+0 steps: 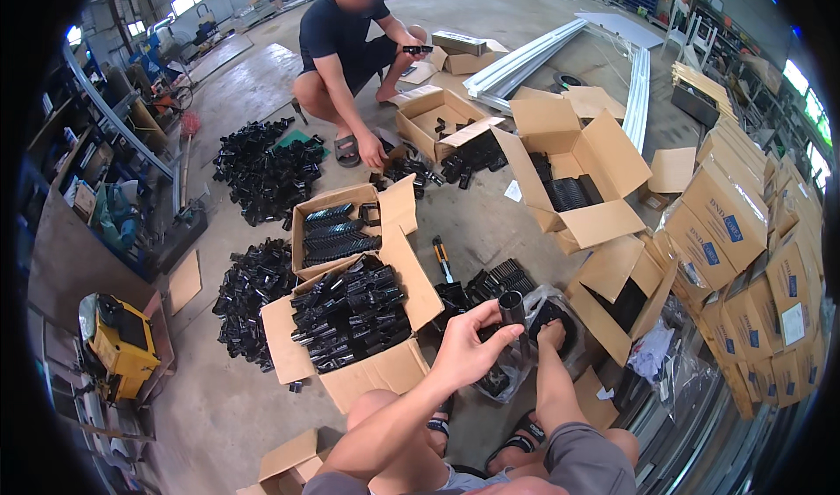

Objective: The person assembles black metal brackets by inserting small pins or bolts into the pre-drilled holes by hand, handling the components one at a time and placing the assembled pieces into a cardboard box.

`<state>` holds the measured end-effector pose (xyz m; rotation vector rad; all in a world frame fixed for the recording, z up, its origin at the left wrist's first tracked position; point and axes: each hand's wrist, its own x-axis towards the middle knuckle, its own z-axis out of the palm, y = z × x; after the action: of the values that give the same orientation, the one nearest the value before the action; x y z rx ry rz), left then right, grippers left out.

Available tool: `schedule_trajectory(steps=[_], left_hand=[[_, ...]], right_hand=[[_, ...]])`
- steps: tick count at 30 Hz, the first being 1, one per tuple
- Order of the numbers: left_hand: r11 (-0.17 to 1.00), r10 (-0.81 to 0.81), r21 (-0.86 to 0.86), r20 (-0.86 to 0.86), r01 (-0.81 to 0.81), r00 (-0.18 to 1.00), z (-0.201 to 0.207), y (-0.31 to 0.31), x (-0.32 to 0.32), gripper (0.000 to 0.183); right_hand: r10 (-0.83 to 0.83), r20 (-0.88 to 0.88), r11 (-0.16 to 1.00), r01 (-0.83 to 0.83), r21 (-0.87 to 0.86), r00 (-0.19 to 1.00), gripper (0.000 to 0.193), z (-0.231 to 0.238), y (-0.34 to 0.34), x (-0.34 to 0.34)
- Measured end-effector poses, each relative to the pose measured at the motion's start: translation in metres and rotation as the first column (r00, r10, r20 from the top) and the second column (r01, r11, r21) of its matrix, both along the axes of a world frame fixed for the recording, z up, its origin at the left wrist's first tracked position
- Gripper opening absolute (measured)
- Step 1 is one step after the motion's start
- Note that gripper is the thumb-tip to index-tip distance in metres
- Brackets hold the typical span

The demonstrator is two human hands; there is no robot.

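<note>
My left hand (472, 348) is closed round a short black tube (511, 306), held upright with its open end showing. Just to the right, my right hand (551, 333) reaches down into a clear plastic bag (503, 388) with black parts in it; its fingers are mostly hidden. Beyond my hands, ribbed black parts (503, 278) lie in rows on the floor. To the left stands an open carton (376, 374) heaped with black plastic parts (350, 316). Behind it, another carton (300, 233) holds similar parts in neat rows.
Across from me a person (337, 53) squats, holding a black part. Loose black piles (267, 171) lie at left. An orange-handled tool (443, 259) is on the floor. Open cartons (604, 158) stand ahead right, stacked closed cartons (717, 206) at far right. Metal profiles (525, 58) lie beyond.
</note>
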<state>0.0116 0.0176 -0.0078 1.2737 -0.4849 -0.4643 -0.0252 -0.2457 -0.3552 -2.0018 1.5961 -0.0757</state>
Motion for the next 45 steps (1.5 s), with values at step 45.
schedule_trajectory(steps=[45], left_hand=[[0.915,0.09,0.262,0.609,-0.307,0.788,0.005,0.008,-0.033,0.042]], right_hand=[[-0.289,0.95,0.84,-0.443,0.313,0.122,0.013,0.314,0.145,-0.076]])
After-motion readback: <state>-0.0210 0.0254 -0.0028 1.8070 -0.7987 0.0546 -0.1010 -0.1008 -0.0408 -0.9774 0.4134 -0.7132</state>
